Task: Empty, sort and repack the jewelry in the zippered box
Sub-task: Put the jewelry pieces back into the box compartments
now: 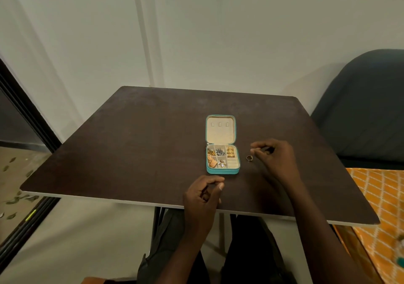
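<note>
Nearest the camera, the left hand (202,193) rests on the front edge of the worktop (135,144), its fingers loosely curled with nothing visibly in them. Just beyond it sits the zippered box (222,157), teal, lid laid open away from the person. Its gold pieces (230,151) fill the far right compartment, small silver pieces (220,152) the far middle one, more gold lies on the left, and the near right slots look bare.

One ring (249,158) lies on the worktop just right of the box. The right hand (272,156) hovers close beside it, fingertips drawn together as in a pinch; whether they hold anything is too small to tell.

Most of the jewelry is still in the box, so emptying has barely begun. To do it well, I would lift one piece at a time with a fingertip pinch, steady the box with the left hand, and set each kind in its own patch, well apart, since tiny studs could roll or get lost on the dark surface.

That surface is dark brown with a pale edge. Behind is a plain white wall (196,32); a dark chair (367,109) stands at right, an orange patterned cloth (380,196) below it.
</note>
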